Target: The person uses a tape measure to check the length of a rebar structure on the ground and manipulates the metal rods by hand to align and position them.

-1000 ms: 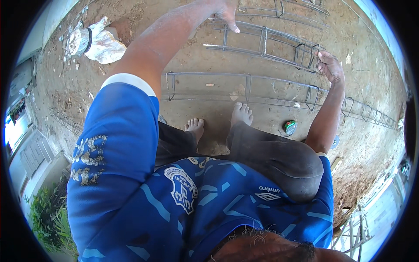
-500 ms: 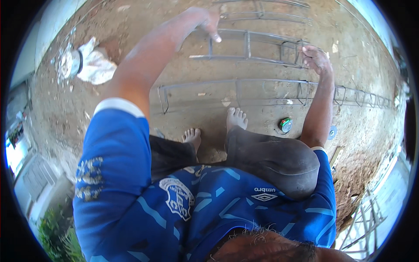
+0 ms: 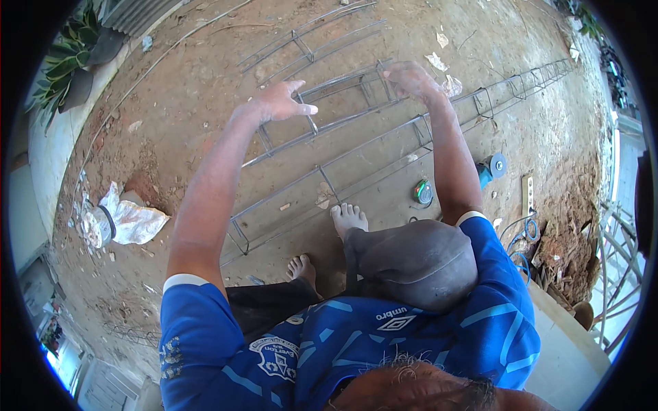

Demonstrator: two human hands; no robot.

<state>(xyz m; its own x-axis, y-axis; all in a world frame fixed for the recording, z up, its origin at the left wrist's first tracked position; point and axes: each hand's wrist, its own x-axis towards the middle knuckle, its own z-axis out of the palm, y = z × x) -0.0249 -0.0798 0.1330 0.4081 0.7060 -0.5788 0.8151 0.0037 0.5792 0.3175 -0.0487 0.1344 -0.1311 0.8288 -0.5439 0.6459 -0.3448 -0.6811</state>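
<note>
A short cage of thin steel rebar (image 3: 341, 122), with cross ties along its length, lies on the dirt ground in front of me. My left hand (image 3: 279, 103) is over its left part, thumb and fingers spread apart, with nothing between them. At the cage's right end, my right hand (image 3: 412, 81) has its fingers curled round the end bars; the fingertips are partly hidden. Nearer to me, a longer rebar cage (image 3: 373, 147) runs from beside my feet to the far right. Another short rebar cage (image 3: 301, 48) lies beyond the first.
A green and black tape measure (image 3: 423, 192) lies left of my right forearm, an angle grinder (image 3: 491, 168) to its right. Farther right are a power strip (image 3: 527, 194) and a blue cable (image 3: 531, 229). At left lies a white sack (image 3: 140, 222); potted plants (image 3: 68, 65) stand far left.
The view has turned, so the cages now slant up to the right. My left hand has shifted along the short cage with its fingers spread; my right hand stays at the cage's end.
</note>
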